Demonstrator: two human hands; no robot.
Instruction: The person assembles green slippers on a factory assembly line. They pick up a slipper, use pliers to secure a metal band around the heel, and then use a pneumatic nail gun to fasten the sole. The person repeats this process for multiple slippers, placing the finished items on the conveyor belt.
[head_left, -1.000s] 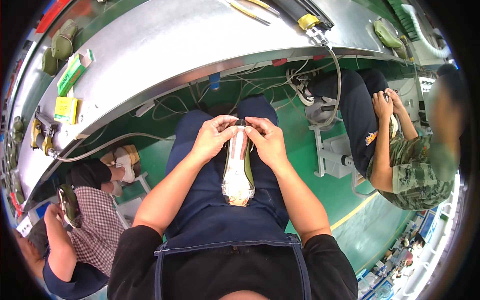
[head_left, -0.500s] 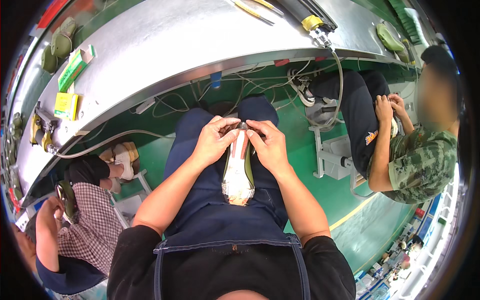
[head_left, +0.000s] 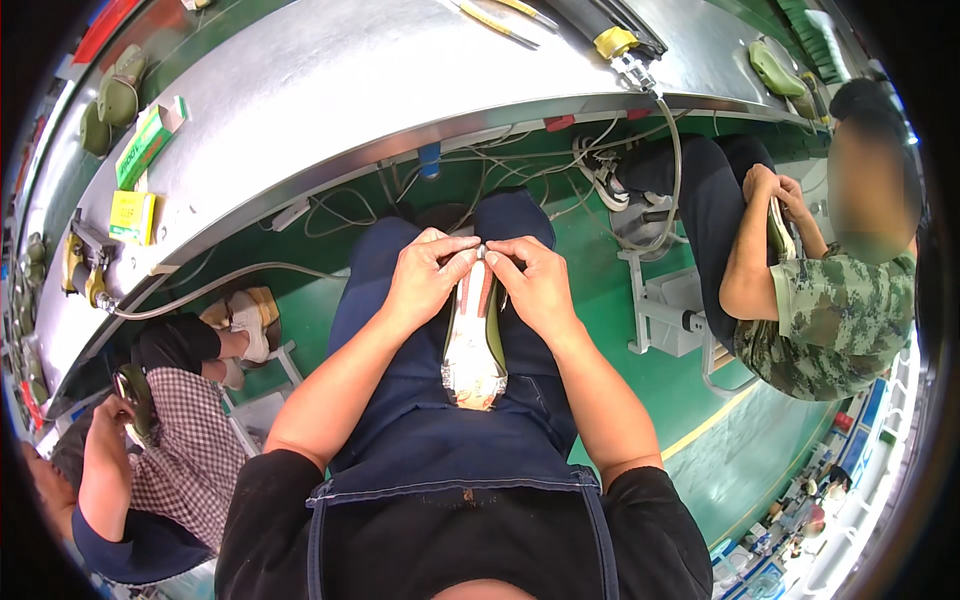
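An unfinished olive-green shoe (head_left: 472, 345) lies across my lap, its whitish underside turned up with a brown-and-white strip along the middle. My left hand (head_left: 425, 283) pinches the edge at its far, narrow end between thumb and fingers. Opposite it, my right hand (head_left: 537, 292) grips the same end, also thumb against fingers. The two sets of fingertips nearly meet over a small dark patch there, and the exact edge they hold is partly hidden. The shoe's broader end, with a ragged pale covering, rests on my dark blue apron (head_left: 400, 440).
Ahead curves a metal workbench (head_left: 330, 90) bearing a green box (head_left: 150, 148), a yellow box (head_left: 132, 214), a yellow-and-black air tool (head_left: 88, 260) and pincers (head_left: 497, 25). Hoses (head_left: 668, 180) hang below. Co-workers sit at left (head_left: 185, 440) and right (head_left: 820, 310).
My hands stay pinched at the shoe's far end, shifting only slightly. The co-worker on the right has raised their hands a little, and a green shoe now shows by them.
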